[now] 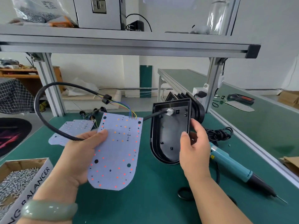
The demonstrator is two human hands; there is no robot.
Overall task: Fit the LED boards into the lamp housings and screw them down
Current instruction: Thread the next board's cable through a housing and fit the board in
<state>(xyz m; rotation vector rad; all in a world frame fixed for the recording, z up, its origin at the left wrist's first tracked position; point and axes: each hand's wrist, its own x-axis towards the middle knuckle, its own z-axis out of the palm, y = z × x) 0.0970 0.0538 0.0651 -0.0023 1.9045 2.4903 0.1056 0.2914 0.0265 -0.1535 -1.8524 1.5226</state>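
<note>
Nearest to us is a green bangle [48, 210] on the left wrist, and beside it one open box of screws [24, 177] at the bench [145, 199] edge. Our left hand [84, 152] pinches one LED board [118, 151] by its left edge, thumb on top and fingers beneath, holding it above the bench. Coloured wires at its top edge join one black cable [42, 113], which loops left, passes behind the board and enters a white fitting in the lamp housing [168, 131]. Our right hand [192, 147] grips that one housing by its right wall, thumb inside and fingers behind; it stands tilted, open side towards us, rounded end down. Behind it stands a row of further housings [194, 104]; we cannot count them. More boards [72, 131] lie overlapped behind the left hand, at least two. One electric screwdriver [234, 167] lies to the right, and one black ring [184, 194] sits near the right forearm
</note>
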